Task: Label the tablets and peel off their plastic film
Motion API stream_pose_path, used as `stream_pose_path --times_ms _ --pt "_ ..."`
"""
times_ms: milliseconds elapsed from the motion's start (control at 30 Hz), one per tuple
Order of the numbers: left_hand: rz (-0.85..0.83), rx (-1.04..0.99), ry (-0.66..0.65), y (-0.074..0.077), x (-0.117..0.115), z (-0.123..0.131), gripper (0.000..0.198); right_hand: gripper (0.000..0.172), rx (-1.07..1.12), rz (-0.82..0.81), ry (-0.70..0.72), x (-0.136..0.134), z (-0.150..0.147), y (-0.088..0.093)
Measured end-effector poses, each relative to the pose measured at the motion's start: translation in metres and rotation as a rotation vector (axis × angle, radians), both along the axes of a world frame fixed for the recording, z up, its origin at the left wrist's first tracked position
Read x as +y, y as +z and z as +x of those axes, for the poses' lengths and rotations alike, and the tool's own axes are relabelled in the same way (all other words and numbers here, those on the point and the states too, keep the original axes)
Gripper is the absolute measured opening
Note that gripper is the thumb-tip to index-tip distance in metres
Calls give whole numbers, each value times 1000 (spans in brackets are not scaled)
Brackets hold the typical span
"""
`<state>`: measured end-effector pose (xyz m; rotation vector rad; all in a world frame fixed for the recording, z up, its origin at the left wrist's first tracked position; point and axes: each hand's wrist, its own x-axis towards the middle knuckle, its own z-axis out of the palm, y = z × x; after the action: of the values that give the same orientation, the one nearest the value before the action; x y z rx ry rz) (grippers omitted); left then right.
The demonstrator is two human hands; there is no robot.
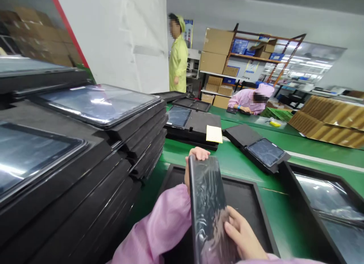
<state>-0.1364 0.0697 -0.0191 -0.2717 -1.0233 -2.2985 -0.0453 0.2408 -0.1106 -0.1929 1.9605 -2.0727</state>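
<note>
A dark tablet (207, 195) with wrinkled clear film over its face is held up on edge in front of me. My left hand (199, 154) grips its far end, fingers curled over the top edge. At the near right side, my right hand (241, 231) holds the edge, with thumb and fingers closed on the film-covered surface. Below the tablet lies a black foam tray (256, 207) on the green bench. Part of that tray is hidden by the tablet and my sleeves.
Tall stacks of black foam trays (113, 188) holding tablets rise on the left. Another black tray (295, 180) with tablets stands at right. Further back are a tray with a yellow note (214, 134), a tilted tablet (265, 151), cardboard dividers (330, 120) and two people.
</note>
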Motion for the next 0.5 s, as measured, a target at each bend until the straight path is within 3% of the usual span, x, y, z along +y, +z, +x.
stream_pose_path --times_ms 67,133,167,200,267,333,400,500 --pt "68 -89 -68 1 0 21 48 57 -23 -88 -149 0 12 -2" --pt "70 -234 -254 -6 -5 49 42 55 3 -92 -334 6 18 1" --pt "36 -373 -488 -14 -10 64 48 55 26 -77 -414 11 19 3" --pt "5 -464 -627 -25 -14 78 59 56 48 -57 -471 15 19 5" --pt "-65 -570 -769 -53 -22 101 63 59 84 -10 -515 21 17 8" --pt "-179 -612 -728 -80 -25 115 52 59 117 46 -518 24 15 9" --pt "-168 -653 -680 -97 -23 121 47 53 166 113 -554 25 14 9" --pt "-55 -679 -655 -100 -14 121 43 37 353 283 -725 24 12 9"
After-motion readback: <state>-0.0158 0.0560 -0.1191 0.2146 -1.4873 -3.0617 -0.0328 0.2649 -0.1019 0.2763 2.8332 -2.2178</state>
